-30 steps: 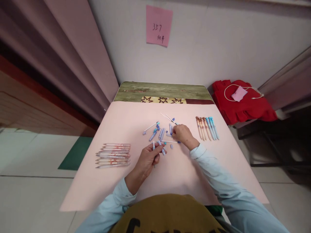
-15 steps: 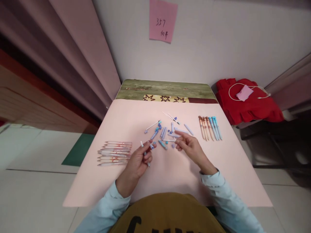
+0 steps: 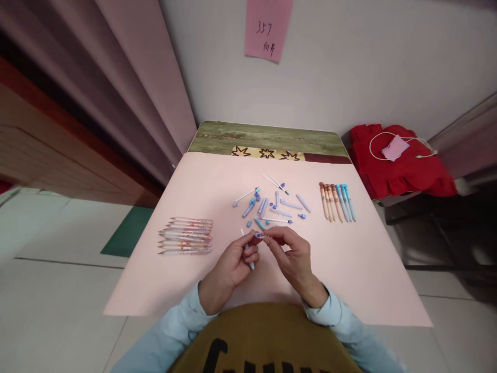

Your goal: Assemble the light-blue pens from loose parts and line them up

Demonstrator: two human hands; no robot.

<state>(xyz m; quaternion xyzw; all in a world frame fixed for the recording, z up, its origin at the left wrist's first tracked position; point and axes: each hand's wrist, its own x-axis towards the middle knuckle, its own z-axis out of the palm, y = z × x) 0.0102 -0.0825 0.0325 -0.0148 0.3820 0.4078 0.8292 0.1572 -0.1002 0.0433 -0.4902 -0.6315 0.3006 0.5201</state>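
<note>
My left hand [image 3: 229, 264] is closed around a light-blue pen barrel [image 3: 252, 266], with a white refill end [image 3: 243, 232] sticking out above the fingers. At its thumb and fingertip is a small blue-and-white pen part [image 3: 258, 235]. The fingertips of my right hand [image 3: 293, 254] are pinched together against that part; a tiny pale bit shows between them, too small to name. Just beyond the hands lie lavender pen barrels [image 3: 280, 212], a blue barrel [image 3: 260, 224], white refills [image 3: 246, 195] and small blue pen parts [image 3: 302, 216], all loose.
On the left of the pink-covered table [image 3: 155, 290] lies a row of pale patterned pens [image 3: 186, 235]. Brown-topped pens [image 3: 330, 202] and blue pens [image 3: 345, 202] are lined up at right. A red cloth [image 3: 373, 178] with a white cable lies beyond the right edge.
My right hand has moved left and closed from a loose, spread pose, meeting my left hand at the small part. My left hand still holds the barrel. The view has shifted slightly.
</note>
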